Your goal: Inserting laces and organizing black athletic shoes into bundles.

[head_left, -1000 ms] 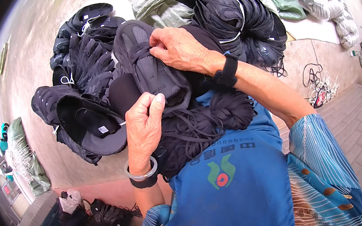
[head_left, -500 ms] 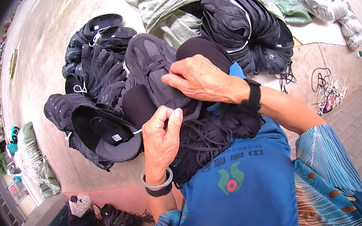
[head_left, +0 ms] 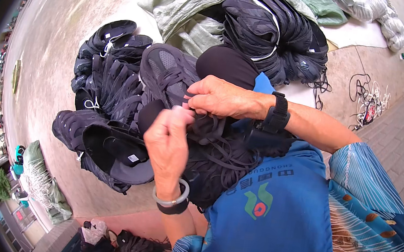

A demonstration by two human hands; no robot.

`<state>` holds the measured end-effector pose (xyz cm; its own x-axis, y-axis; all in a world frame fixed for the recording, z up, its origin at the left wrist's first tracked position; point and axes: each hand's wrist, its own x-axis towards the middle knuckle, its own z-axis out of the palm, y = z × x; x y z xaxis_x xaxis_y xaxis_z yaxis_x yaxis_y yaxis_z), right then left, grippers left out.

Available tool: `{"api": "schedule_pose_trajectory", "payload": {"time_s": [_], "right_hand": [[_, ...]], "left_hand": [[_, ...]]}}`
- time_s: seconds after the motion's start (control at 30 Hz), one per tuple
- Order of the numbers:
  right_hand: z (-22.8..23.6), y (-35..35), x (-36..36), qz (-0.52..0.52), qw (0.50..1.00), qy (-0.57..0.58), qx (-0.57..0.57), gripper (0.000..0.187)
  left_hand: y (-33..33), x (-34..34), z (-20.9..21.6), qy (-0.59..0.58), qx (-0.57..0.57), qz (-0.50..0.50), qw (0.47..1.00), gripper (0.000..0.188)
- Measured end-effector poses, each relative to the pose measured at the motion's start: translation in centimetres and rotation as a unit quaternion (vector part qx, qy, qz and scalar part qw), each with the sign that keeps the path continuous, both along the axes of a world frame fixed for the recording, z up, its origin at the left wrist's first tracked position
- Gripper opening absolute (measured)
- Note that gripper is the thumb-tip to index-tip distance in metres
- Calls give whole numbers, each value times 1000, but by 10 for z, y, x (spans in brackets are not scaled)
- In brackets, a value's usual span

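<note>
A dark grey shoe upper with mesh panels lies between my knees, its laces threaded across the front. Over the shoe, my right hand has its thumb and fingers pinched at the lacing. My left hand is close beside it with curled fingers; motion smears the fingertips, and whatever they hold cannot be made out. A heap of loose dark shoelaces rests on my lap, against the blue apron. My hands cover part of the shoe.
Tied bundles of dark shoe uppers lie to the left, with another large bundle at the far side by a pale green woven sack. Tangled cords lie on the ground at right. More dark items sit at lower left.
My left hand has moved up and slightly left, from the near end of the shoe toward my right hand. The right hand has shifted slightly nearer, its fingertips now closer to the left hand.
</note>
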<state>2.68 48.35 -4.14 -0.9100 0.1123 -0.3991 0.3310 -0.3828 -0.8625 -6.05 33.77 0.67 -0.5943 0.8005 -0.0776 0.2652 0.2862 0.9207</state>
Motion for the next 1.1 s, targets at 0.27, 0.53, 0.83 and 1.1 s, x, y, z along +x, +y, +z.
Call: {"api": "schedule_pose_trajectory", "payload": {"time_s": [0.27,0.53,0.83,1.1], "right_hand": [[3,0,-1,-14,999,-29,-19,16],[0,-1,-6,2,1000,-24,11,15],[1,0,-4,12,999,-31,-23,16],[15,11,14,55,998,-15,-32,20]], "left_hand": [[25,-42,-35,386,-125,5,914,12],[35,-49,-51,441,-48,-6,896,7],[31,-51,-54,422,14,-6,907,7],[5,-55,-50,205,-89,19,975,20]]}}
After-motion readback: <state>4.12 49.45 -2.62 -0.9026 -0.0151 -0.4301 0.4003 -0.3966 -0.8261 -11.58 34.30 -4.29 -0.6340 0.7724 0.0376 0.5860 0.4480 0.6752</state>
